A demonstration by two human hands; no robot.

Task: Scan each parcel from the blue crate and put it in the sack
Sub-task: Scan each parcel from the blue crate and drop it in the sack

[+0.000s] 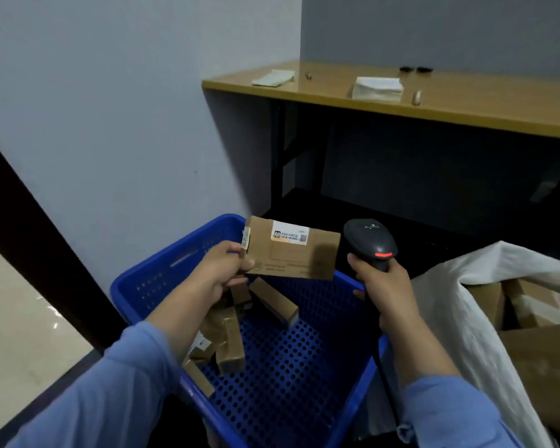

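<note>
My left hand (222,270) grips a flat brown cardboard parcel (299,257) by its left end and holds it above the blue crate (149,279), white label facing up. My right hand (382,286) holds a black barcode scanner (370,242) just right of the parcel, its red light lit and its cable hanging down. Several small brown parcels (230,337) lie in the crate's left half. The white sack (459,305) stands open at the right with cardboard boxes (537,350) inside.
A wooden table (466,108) stands behind the crate, with white paper stacks (377,88) and small items on it. A pale wall is on the left, with a dark door frame (29,237) and shiny floor at the far left.
</note>
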